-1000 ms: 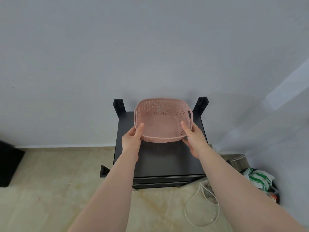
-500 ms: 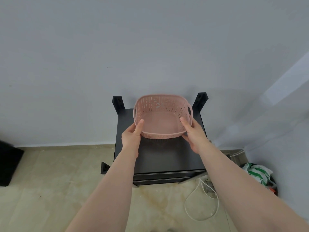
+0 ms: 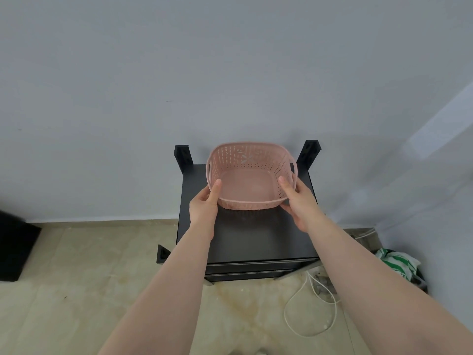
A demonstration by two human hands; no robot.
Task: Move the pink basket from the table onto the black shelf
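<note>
Black at the far left edge, a dark block of furniture [image 3: 15, 247] sits on the beige tile floor [image 3: 89, 290], well apart from where we work. Moving right, our left hand [image 3: 203, 208] is clamped on the near left corner of the pink basket [image 3: 249, 180], thumb laid up over the rim, fingers hidden underneath. The basket is empty, perforated plastic, and we hold it over the far half of the black shelf [image 3: 256, 237], whose top is a flat dark panel with upright posts at its far corners. Whether its base already touches the panel we cannot tell; the near wall looks just above or barely on it. Our right hand [image 3: 298, 201] grips the near right corner in the same way, so the two hands stand apart, one at each side. To set it down well, we judge, we should keep the rim level, lower both corners together, and place it squarely between the posts, clear of the edges, before loosening our thumbs. The plastic is light and likely to slide on that smooth top, so we should let go gently. Further right, a white cable [image 3: 307, 311] loops on the floor and a green-and-white bag [image 3: 396, 263] lies by the wall.
</note>
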